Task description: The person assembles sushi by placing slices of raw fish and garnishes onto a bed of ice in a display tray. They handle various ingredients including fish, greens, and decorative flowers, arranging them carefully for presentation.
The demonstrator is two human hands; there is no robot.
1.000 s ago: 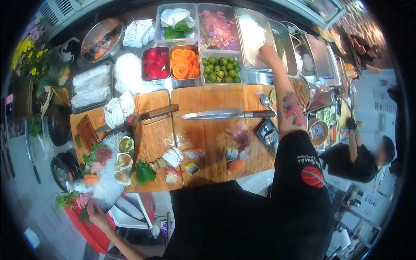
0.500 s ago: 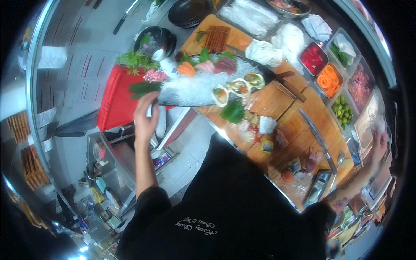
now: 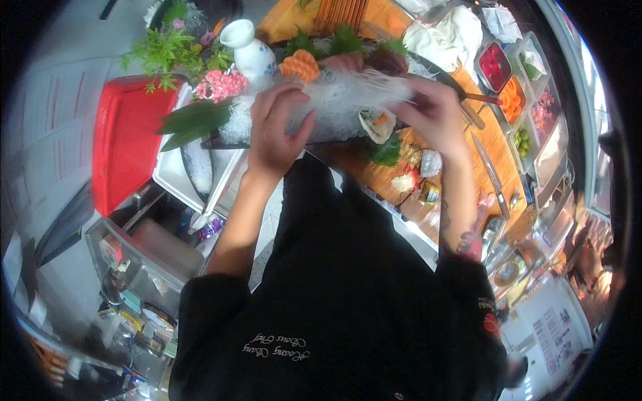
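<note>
A long dark sashimi platter [image 3: 267, 137] lies across the counter in front of me. It is heaped with white shredded radish [image 3: 348, 97], salmon slices [image 3: 299, 65], dark red fish [image 3: 384, 61], green leaves [image 3: 194, 120], pink flowers [image 3: 224, 83] and a small white ceramic bottle [image 3: 251, 50]. My left hand [image 3: 277, 130] grips the platter's near edge, fingers lying over the radish. My right hand [image 3: 435, 117] holds the platter's right end, beside a shell garnish [image 3: 378, 125]. Whether the platter is lifted or resting is unclear.
A red tray [image 3: 124, 144] sits to the left with a metal tray [image 3: 221, 180] beside it. To the right are a wooden cutting board [image 3: 498, 144] with a long knife [image 3: 491, 175] and food scraps, garnish tubs [image 3: 496, 67] and a white cloth [image 3: 448, 33].
My right hand came back from the far containers to the platter's right end. My left hand moved from the platter's left end to its near edge. The view swung toward the platter.
</note>
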